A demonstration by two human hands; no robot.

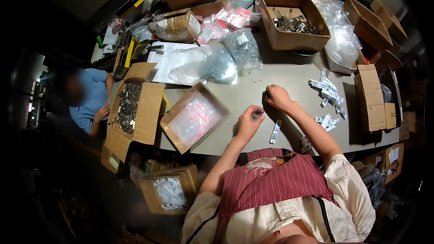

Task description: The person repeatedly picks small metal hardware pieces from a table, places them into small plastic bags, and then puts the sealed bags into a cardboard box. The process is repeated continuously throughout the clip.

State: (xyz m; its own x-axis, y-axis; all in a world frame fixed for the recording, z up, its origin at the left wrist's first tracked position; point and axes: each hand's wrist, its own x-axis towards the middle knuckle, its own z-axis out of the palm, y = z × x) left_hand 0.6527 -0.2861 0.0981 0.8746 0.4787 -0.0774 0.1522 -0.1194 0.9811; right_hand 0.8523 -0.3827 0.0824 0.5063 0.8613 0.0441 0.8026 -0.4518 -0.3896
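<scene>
My left hand (pixel 247 122) is closed around a small clear, crinkled piece of plastic (pixel 257 115), just above the table in front of me. Close by on its right, my right hand (pixel 277 97) has its fingers pinched together low over the tabletop; whatever they hold is hidden. A few tiny pale pieces (pixel 257 81) lie on the table beyond both hands. Nearer to me rests a single flat, light grey slotted part (pixel 275 131). To the right are a loose pile of similar parts (pixel 329 91) and a smaller group (pixel 326 122); several more lie partly under my right forearm.
An open carton with small clear bags (pixel 220 116) stands left of my hands. Beyond it a carton (pixel 145 122) holds dark metal pieces. Another carton of metal parts (pixel 275 31) stands at the back, near plastic bags (pixel 221 65). A person in blue (pixel 92 95) is at far left.
</scene>
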